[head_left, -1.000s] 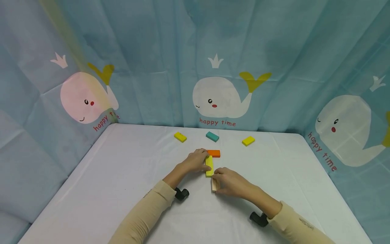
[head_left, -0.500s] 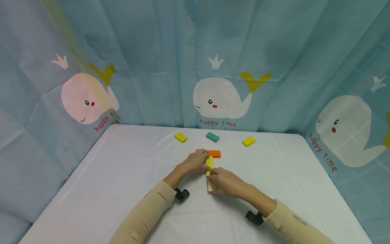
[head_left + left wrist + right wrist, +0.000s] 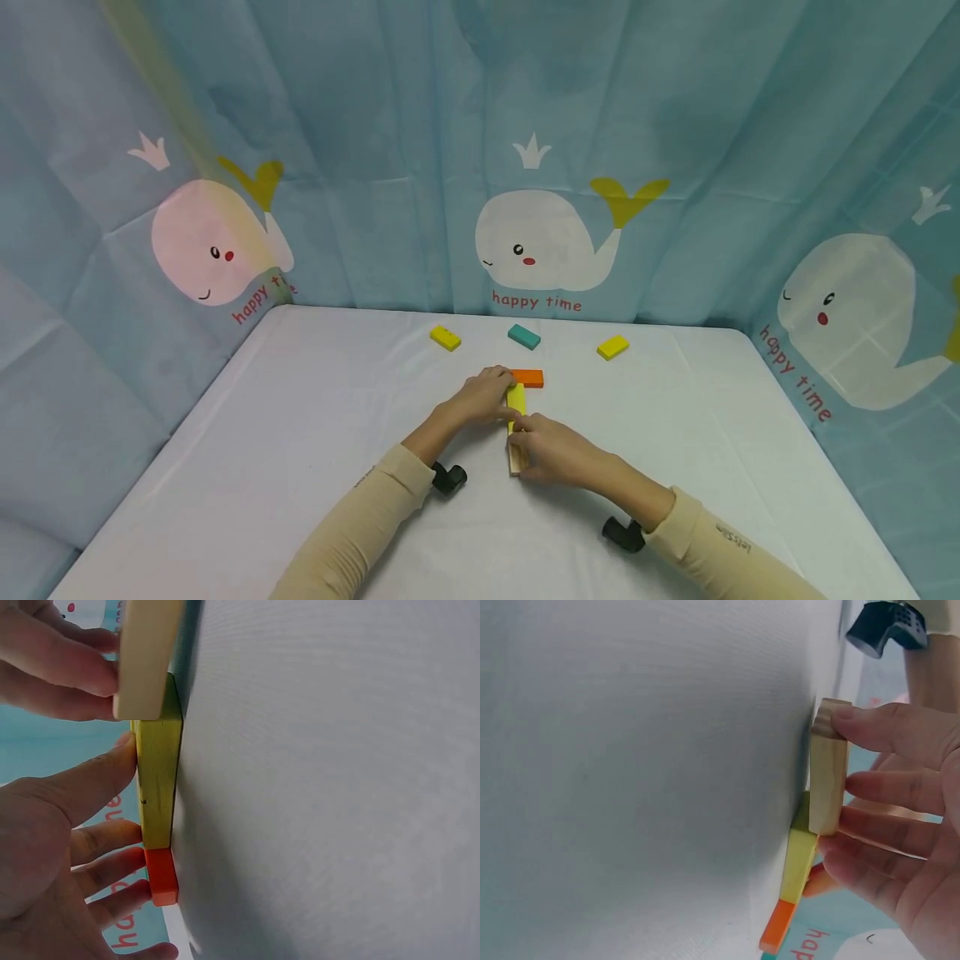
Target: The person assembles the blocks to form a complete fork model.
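My left hand [image 3: 478, 397] rests its thumb and fingertips along the upper edge of a yellow wooden block [image 3: 157, 787], with its fingers fairly straight. At the far end of that block, an orange block [image 3: 529, 378] lies crosswise. My right hand [image 3: 562, 452] pinches a plain wooden block [image 3: 827, 772] between thumb and fingertips. This plain block lines up lengthwise with the yellow one; its far end overlaps the yellow block's near end in both wrist views. In the head view the right fingers partly hide where the two blocks meet.
Toward the back of the white-covered table [image 3: 300, 500] lie a yellow block [image 3: 446, 337], a teal block [image 3: 524, 336] and another yellow block [image 3: 612, 347]. A blue curtain [image 3: 390, 167] with whale prints hangs behind and beside the table.
The right hand has moved slightly left with the plain block, bringing it into line with the yellow block. The left hand and the other blocks have stayed in place.
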### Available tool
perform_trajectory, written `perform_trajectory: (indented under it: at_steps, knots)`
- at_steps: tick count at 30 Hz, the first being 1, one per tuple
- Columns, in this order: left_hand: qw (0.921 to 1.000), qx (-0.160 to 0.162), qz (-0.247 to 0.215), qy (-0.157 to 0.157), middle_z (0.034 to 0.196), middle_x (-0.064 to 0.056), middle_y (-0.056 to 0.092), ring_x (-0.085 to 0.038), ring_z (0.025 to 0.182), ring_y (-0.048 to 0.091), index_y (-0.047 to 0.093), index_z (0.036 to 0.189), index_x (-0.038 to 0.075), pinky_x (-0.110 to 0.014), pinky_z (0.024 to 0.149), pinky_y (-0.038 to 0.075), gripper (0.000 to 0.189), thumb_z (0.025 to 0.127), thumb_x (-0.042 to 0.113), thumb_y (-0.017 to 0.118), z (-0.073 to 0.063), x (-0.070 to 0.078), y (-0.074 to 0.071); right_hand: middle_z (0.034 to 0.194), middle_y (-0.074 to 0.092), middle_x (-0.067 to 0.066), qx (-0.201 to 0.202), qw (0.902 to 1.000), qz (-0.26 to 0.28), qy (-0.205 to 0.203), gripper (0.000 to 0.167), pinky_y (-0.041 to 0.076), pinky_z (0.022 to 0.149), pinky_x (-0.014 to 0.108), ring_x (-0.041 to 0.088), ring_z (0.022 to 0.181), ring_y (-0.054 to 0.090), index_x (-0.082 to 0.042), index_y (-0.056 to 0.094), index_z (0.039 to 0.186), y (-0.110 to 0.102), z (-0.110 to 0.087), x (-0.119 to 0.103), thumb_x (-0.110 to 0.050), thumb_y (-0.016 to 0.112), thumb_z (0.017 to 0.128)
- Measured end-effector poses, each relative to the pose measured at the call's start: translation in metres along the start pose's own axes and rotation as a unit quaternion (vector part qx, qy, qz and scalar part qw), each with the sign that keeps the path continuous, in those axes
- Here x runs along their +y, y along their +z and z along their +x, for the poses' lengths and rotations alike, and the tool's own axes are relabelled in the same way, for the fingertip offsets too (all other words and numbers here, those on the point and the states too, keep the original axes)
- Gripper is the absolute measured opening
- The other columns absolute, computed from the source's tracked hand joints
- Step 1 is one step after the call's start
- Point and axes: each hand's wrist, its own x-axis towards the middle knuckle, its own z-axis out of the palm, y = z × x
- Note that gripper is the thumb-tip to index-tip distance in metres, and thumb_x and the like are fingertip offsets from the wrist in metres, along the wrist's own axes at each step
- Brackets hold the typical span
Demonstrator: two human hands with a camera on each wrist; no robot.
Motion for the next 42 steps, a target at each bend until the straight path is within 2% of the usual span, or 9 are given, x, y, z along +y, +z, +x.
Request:
perform_trajectory:
  at_steps: [12,23,33,42]
  knots:
    - [1.0000,-0.004,0.005,0.000,0.147,-0.008,0.046,-0.025,0.137,0.041,0.053,0.137,0.009,-0.047,0.111,0.040,0.063,0.087,0.044,0.070,0.005,-0.004,-0.001,0.118,0.064,0.005,0.013,0.9986,-0.045,-0.023,0.043,0.056,0.088,0.028,0.019,0.106,0.060,-0.008,0.071,0.114,0.000,0.002,0.003,-0.026,0.083,0.077]
    - [1.0000,-0.003,0.000,0.005,0.146,-0.009,0.047,-0.025,0.137,0.042,0.053,0.136,0.009,-0.049,0.110,0.040,0.061,0.088,0.042,0.070,0.008,-0.003,-0.001,0.119,0.063,0.006,-0.008,0.9999,-0.005,-0.011,0.048,0.054,0.093,0.031,0.019,0.109,0.060,-0.005,0.070,0.117,-0.002,-0.001,0.011,-0.027,0.083,0.078]
    - [0.9998,-0.004,0.018,0.003,0.146,-0.008,0.048,-0.025,0.136,0.043,0.054,0.137,0.011,-0.048,0.110,0.040,0.063,0.087,0.045,0.070,0.008,-0.003,-0.001,0.119,0.064,0.005,-0.002,0.9998,0.002,-0.018,0.046,0.054,0.094,0.031,0.019,0.109,0.061,-0.005,0.071,0.115,0.001,-0.001,0.014,-0.028,0.083,0.078]
    - [0.9998,-0.011,0.015,-0.004,0.151,-0.009,0.043,-0.025,0.142,0.037,0.051,0.140,0.010,-0.050,0.115,0.034,0.065,0.088,0.043,0.070,0.005,-0.001,0.003,0.120,0.064,0.005,-0.014,0.9998,0.007,-0.012,0.043,0.054,0.094,0.031,0.018,0.109,0.061,-0.006,0.071,0.115,-0.001,-0.004,0.011,-0.027,0.082,0.079]
